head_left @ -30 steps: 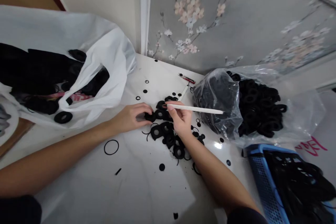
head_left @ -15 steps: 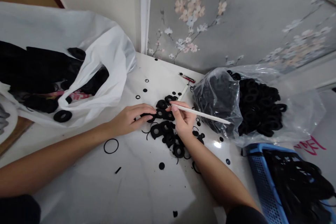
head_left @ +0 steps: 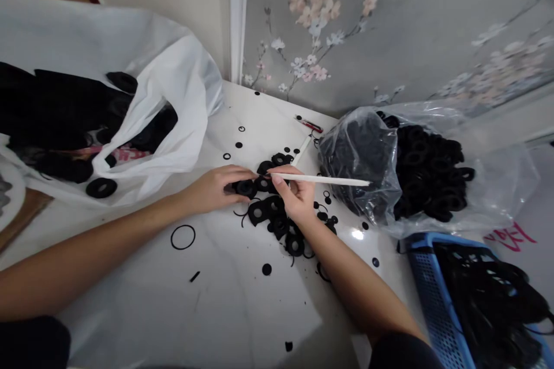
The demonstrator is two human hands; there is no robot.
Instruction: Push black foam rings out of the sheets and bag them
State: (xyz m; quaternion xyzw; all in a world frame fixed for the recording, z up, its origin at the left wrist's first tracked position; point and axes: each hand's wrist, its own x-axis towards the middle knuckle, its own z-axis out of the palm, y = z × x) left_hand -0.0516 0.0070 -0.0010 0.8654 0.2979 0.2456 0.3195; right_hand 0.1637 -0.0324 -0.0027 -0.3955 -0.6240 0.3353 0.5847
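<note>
Tabletop of glossy white laminate point(head_left: 194, 311) spreads below the fingers, with a white plastic carrier bag point(head_left: 173, 63) of black pieces off to their left, a clear plastic bag point(head_left: 493, 184) packed with black rings off to their right, and a blue plastic basket point(head_left: 426, 277) beyond that, lower right. A loose heap of black foam rings point(head_left: 277, 225) lies just under and between the two hands. Left hand point(head_left: 212, 190) has its fingers curled onto one black ring point(head_left: 245, 188) at the heap's left edge; whether they grip it or only press it cannot be told. Right hand point(head_left: 294, 196) pinches a slim white stick point(head_left: 329, 180) between thumb and forefinger. Its long axis runs almost level, the long end pointing right from the fingers toward the clear plastic bag, the short end pointing left toward that ring, near but not touching it.
</note>
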